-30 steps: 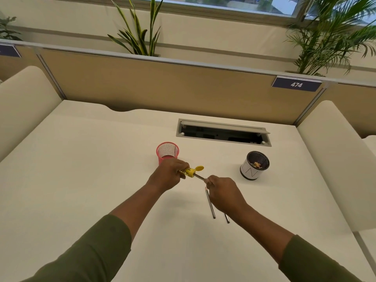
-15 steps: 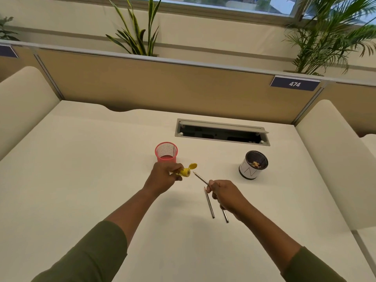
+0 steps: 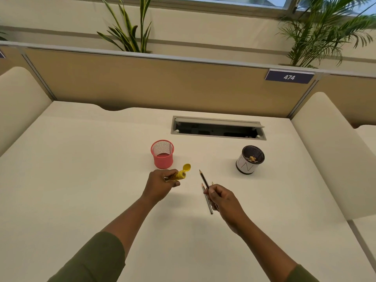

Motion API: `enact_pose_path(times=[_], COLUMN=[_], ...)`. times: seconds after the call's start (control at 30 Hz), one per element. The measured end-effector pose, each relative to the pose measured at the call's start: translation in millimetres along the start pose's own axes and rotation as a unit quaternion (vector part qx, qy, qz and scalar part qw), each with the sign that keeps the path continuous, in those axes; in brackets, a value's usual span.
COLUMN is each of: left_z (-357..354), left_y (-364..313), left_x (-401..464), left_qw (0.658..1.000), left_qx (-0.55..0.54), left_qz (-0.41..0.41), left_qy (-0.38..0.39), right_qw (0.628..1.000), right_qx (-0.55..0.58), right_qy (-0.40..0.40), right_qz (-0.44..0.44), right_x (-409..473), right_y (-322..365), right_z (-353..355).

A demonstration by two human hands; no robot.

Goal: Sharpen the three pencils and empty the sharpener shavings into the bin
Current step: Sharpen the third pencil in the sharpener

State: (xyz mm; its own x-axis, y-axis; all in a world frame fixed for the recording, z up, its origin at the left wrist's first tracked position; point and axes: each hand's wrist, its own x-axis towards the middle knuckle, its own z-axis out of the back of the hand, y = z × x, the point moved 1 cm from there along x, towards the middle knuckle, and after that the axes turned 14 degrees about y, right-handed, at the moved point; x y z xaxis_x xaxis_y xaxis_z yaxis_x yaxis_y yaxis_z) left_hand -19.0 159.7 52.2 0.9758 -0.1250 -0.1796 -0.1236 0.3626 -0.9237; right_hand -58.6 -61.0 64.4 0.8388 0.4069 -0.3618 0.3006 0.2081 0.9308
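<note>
A: Logging hands. The left hand (image 3: pixel 162 183) is curling its fingers around the small yellow plastic pencil sharpener (image 3: pixel 180 175), whose round hinged cap (image 3: pixel 186 167) is standing flipped open at the far end. The right hand (image 3: pixel 222 197) is pinching a dark wooden pencil (image 3: pixel 204 177) between thumb and fingers, sharpened tip pointing away and up, clear of the sharpener.

B: And the other pencils?

A: One grey pencil (image 3: pixel 207 199) is lying on the cream desk (image 3: pixel 81 180) just beside and partly under the right hand, pointed tip showing. A third pencil's tip (image 3: pixel 212 183) is peeking out just beyond the fingers; its shaft is hidden.

B: Step in hand?

A: Judging that sharpening is finishing up: all three visible tips are looking pointed, though the third is too small to confirm. The held pencil is sitting apart from the sharpener.

B: Next move?

A: Probably putting the pencil down, either on the desk or into the pink mesh cup (image 3: pixel 162 153) behind the left hand, then carrying the sharpener over to the black-and-white mesh bin (image 3: pixel 249 159), which is standing well to the right with shavings already inside. That is calling for tipping the open sharpener squarely above the rim so that nothing is spilling onto the desk.
</note>
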Motion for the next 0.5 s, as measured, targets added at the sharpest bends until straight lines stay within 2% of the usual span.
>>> enact_pose_path(times=[0.13,0.27,0.37,0.5], left_z=[-2,-5,-8,-11], left_y=[12,21,25,27], left_x=[2,3,4,5], left_qw=[1.0,0.999,0.998,0.995], left_qx=[-0.002,0.001,-0.008,-0.036], left_qz=[0.011,0.017,0.021,0.026], left_qy=[0.009,0.031,0.065,0.089], right_qw=[0.993,0.949,0.907,0.866], right_qx=[-0.097,-0.276,-0.382,-0.466], right_qy=[-0.065,-0.126,-0.114,-0.079], right_qz=[-0.025,-0.087,-0.137,-0.167], right_x=[5,27,47,61], right_y=[-10,-25,-32,-39], right_z=[-2,-9,-17,-27])
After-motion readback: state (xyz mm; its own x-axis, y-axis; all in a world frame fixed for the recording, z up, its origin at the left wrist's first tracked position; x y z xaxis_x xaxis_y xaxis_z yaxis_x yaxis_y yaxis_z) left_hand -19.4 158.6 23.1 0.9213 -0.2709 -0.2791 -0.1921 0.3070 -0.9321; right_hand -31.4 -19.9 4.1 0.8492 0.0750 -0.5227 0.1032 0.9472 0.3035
